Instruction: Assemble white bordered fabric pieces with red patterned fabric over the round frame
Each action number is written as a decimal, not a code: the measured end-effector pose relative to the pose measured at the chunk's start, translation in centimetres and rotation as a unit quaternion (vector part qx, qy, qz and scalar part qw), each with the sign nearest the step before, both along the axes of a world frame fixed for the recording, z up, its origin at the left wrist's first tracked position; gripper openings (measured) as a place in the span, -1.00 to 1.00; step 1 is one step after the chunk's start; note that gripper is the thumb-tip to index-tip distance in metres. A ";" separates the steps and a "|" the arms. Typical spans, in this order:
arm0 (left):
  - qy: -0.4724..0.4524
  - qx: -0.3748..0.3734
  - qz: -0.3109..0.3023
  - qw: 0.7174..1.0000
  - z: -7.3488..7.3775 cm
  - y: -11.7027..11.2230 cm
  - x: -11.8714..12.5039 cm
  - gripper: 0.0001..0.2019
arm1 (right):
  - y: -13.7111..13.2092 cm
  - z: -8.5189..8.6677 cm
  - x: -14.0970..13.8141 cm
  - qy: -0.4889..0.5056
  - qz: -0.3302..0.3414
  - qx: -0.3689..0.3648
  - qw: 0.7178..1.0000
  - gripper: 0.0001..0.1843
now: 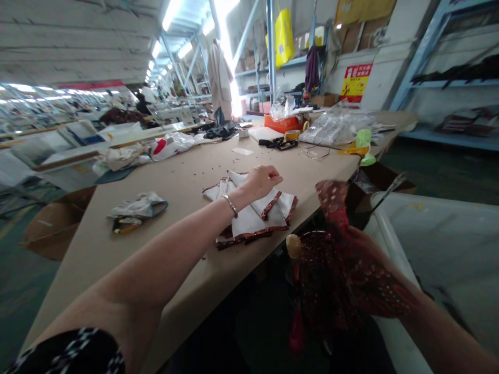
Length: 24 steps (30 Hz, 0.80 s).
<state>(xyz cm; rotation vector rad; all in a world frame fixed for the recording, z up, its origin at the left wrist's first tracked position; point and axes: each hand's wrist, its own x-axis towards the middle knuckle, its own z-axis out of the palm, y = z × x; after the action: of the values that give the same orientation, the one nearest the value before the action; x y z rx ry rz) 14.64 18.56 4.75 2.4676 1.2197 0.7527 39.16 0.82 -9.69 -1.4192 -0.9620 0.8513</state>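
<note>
My left hand (263,181) is closed above a loose stack of white cloth pieces (255,221) edged with brown-red patterned trim. Its fingers are curled together, and whatever may be in them is too small or hidden to tell. A metal bangle circles that wrist. Off the table's front edge, my right hand (362,241) grips a dark red patterned cloth (376,283), which covers much of the hand and is smeared by motion. More dark patterned cloth (322,280) hangs below, beside a round pale knob (293,245).
A crumpled grey-white cloth (138,205) lies on the table (179,179) at left. Clear plastic bags (339,124), an orange container (284,123) and a tape roll (292,135) are toward the back. A large white bin (448,218) stands at right, a cardboard box (58,223) at left.
</note>
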 end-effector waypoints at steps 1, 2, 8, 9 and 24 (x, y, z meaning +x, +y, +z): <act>0.063 -0.003 0.004 0.998 -0.6 0.7 0.8 -0.80 | -0.7 -2.6 0.0 -0.019 0.000 -0.029 0.999 -0.72; 0.115 -0.006 0.007 0.993 -1.1 1.3 1.6 -0.78 | -1.4 -5.1 -0.2 -0.047 -0.003 -0.065 0.997 -0.70; 0.239 -0.031 0.023 0.970 -3.6 2.9 4.9 -0.80 | -3.7 -14.3 0.4 -0.305 -0.042 -0.132 0.942 -0.48; 0.253 -0.036 0.026 0.967 -3.7 3.1 5.2 -0.81 | -3.6 -14.5 0.7 -0.323 -0.042 -0.112 0.939 -0.46; 0.280 0.104 0.059 0.952 3.3 -4.5 -2.5 -0.72 | -3.5 3.7 -10.3 -0.212 0.065 0.215 0.951 -0.84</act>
<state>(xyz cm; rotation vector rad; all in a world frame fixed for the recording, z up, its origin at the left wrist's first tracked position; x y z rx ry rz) 12.19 14.04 8.01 2.9228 1.5511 0.2037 28.89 -2.69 -6.01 -1.1825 -1.4813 0.3913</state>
